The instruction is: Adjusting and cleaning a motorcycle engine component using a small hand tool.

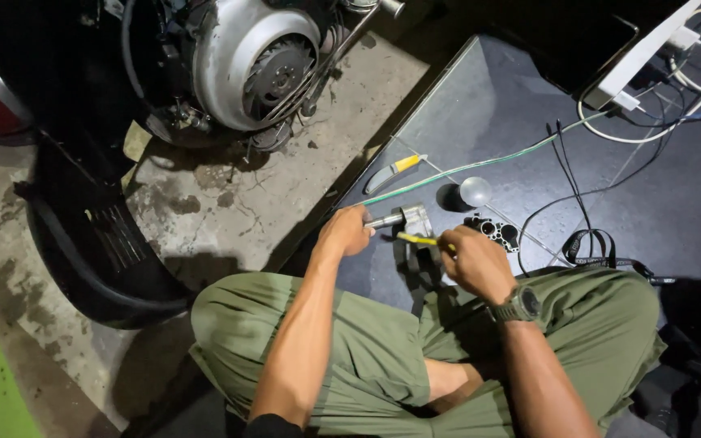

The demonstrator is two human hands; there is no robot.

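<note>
- A small grey metal part (415,221) sits at the centre of the frame, over the near edge of a dark floor mat (529,122), just in front of the person's knees.
- The left hand (345,232) is closed around a short metal shaft that sticks out of the part toward frame left; the fingers are wrapped tight.
- The right hand (475,264) is closed on a thin yellow-handled tool (417,238), whose tip rests against the part. A dark wristwatch (519,304) is worn on this wrist.
- Just right of the part, on the mat, lies a black block with round bores (496,230).
- Above that block stands a round shiny lamp bulb (475,191), with a dark shadow beside it.
- A utility knife with a yellow end (395,170) lies on the mat above the part, near the mat's left edge.
- A green wire (480,164) runs diagonally across the mat from centre to upper right; black cables (578,195) loop at right.
- A white power strip (638,57) with white leads lies at upper right.
- The person sits cross-legged in olive trousers (367,349) at lower centre.
- An engine with a silver fan housing (253,61) occupies the upper left, above cracked concrete floor (237,203).
- A black curved body panel (99,251) lies at left.
</note>
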